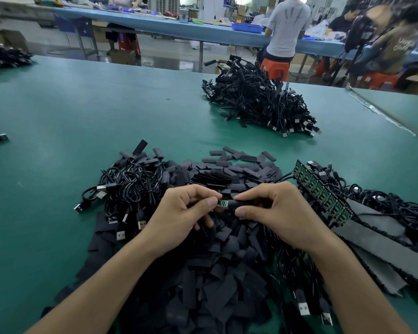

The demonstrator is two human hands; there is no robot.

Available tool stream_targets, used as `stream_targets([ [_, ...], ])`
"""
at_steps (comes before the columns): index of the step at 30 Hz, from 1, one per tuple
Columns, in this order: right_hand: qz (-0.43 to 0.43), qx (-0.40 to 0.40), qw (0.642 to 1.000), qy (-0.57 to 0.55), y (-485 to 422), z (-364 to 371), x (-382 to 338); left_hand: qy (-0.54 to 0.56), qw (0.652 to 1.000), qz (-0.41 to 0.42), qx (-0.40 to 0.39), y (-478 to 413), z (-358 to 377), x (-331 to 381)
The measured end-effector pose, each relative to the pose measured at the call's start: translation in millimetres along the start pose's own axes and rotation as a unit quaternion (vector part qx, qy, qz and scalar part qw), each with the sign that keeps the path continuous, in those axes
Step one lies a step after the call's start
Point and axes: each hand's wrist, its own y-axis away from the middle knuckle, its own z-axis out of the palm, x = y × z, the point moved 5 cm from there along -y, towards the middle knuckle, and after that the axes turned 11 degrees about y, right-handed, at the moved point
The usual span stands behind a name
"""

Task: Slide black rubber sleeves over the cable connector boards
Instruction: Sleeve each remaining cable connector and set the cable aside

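To the left of the grip, a bundle of black cables (130,186) is lying on the green worktop (70,112). The left hand (184,210) is pinching a small green board (223,203) between thumb and forefinger, clamped on its left end. The board is sticking out to the right of that pinch. Its long axis is running roughly level, left to right, across the gap between the 2 hands.

The board's right end is meeting the mouth of a black sleeve (241,203). The right hand (280,210) is gripping this sleeve between thumb and forefinger, with the other fingers curling behind it. The sleeve is lying on the same line as the board and seems to be covering only its right end, with most of the green showing.

By my reading, the right hand is the one placed to push the sleeve leftward along that axis while the left hand braces the board.

Below both grips, a heap of loose sleeves (215,273) is spreading over the worktop. Just right of the right hand, a row of green boards (323,191) is waiting, and well beyond it a far pile of cables (258,102) is sitting.
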Motion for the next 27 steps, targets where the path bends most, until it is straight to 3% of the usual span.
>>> stream_targets([
  [6,-0.013,-0.019,0.999,-0.024,-0.3,6.3,-2.3,-0.003,1.000,0.009,-0.008,1.8,4.1,5.1],
  [13,-0.061,0.048,0.997,0.003,0.8,10.1,-10.2,-0.004,1.000,0.006,-0.006,2.5,6.4,9.2],
  [19,-0.081,0.103,0.991,0.018,0.9,4.7,-8.6,-0.125,0.984,0.095,0.081,3.1,-3.7,18.7],
  [22,-0.087,0.115,0.989,0.042,1.2,2.5,-7.2,-0.213,0.962,0.156,0.072,4.1,-0.6,25.5],
  [27,-0.097,0.117,0.987,0.052,2.2,3.0,-8.9,-0.204,0.966,0.145,0.059,3.3,-1.3,24.1],
])
